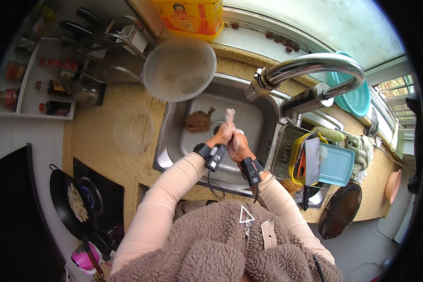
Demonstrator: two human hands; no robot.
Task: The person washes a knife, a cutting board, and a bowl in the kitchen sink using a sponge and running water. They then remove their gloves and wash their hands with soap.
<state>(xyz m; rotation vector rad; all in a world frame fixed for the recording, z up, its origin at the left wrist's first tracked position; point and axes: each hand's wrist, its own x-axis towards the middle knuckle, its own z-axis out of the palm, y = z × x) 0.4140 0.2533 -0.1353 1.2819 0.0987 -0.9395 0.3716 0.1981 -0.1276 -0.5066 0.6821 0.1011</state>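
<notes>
Over the stainless steel sink [253,121], my left hand [225,132] and my right hand [237,147] press against each other. White lather coats the fingers of both. The left fingertips point away from me, and overlap hides most of the right fingers. No object shows between the palms. Left of my hands, a brown fibrous scouring pad [198,121] rests on the sink floor near the drain [215,127]. A chrome faucet [255,88] reaches over the basin from the right, with no stream visible from its spout.
A translucent basin [179,68] overhangs the sink's far left corner. On the right, a wire rack [283,149] bears a yellow basket [296,158], a cleaver [311,165] and a blue tray [336,164]. At left, a wok [68,202] holding pale food sits on the gas stove [109,190], near a blue flame.
</notes>
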